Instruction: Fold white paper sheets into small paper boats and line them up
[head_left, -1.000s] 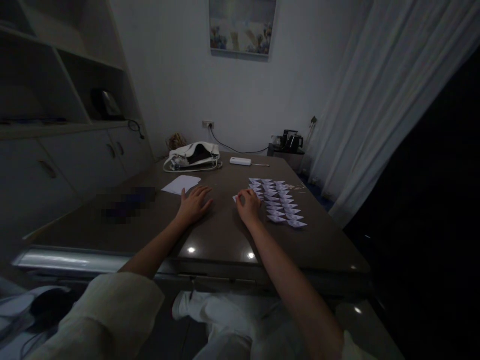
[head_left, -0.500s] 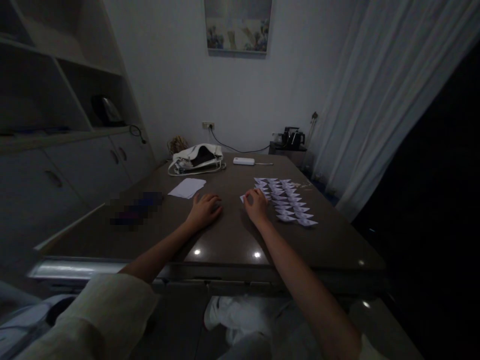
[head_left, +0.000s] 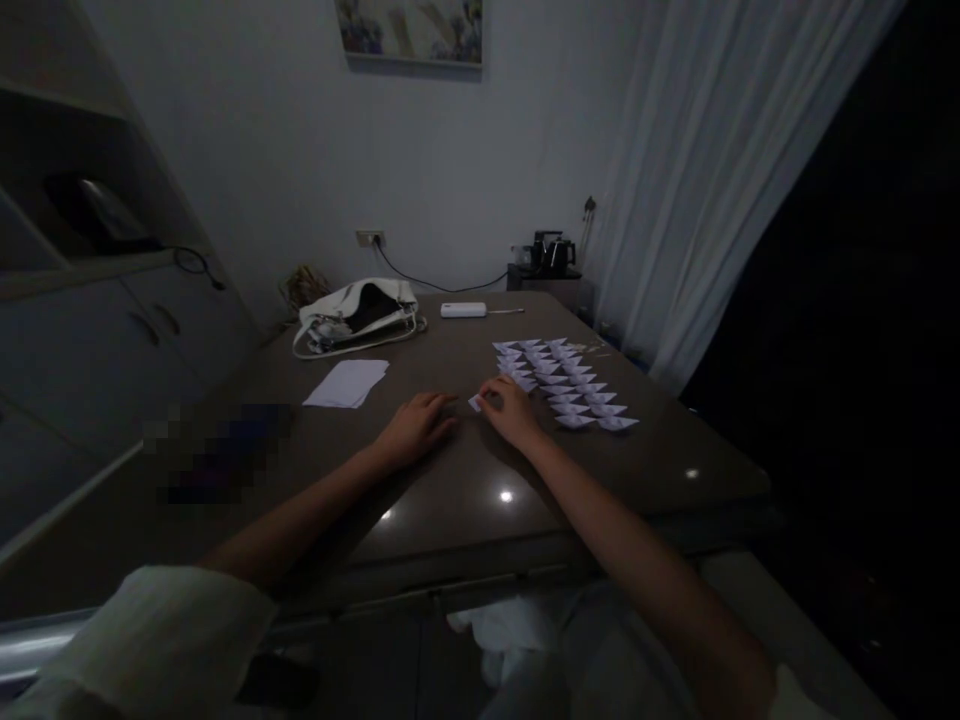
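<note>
My right hand (head_left: 512, 412) is closed in a pinch on a small white folded paper boat (head_left: 475, 402). Only the boat's left tip shows; my fingers hide the rest. Just beyond and to the right of that hand, several more white paper boats (head_left: 577, 378) sit in close rows on the brown table. My left hand (head_left: 418, 428) lies on the tabletop with its fingers stretched out, holding nothing. To its upper left is a loose stack of white paper sheets (head_left: 349, 384), apart from the hand.
A white handbag (head_left: 358, 308) sits at the table's back left, and a white power bank (head_left: 463, 310) with a short cord is at the back. A blurred dark blue object (head_left: 232, 450) lies at left. Black kettles (head_left: 553, 253) stand on a cabinet beyond the table.
The camera view has turned to the right and tipped, so the scene sits further left. My right hand stays pinched on the paper boat; my left hand is a little closer to it.
</note>
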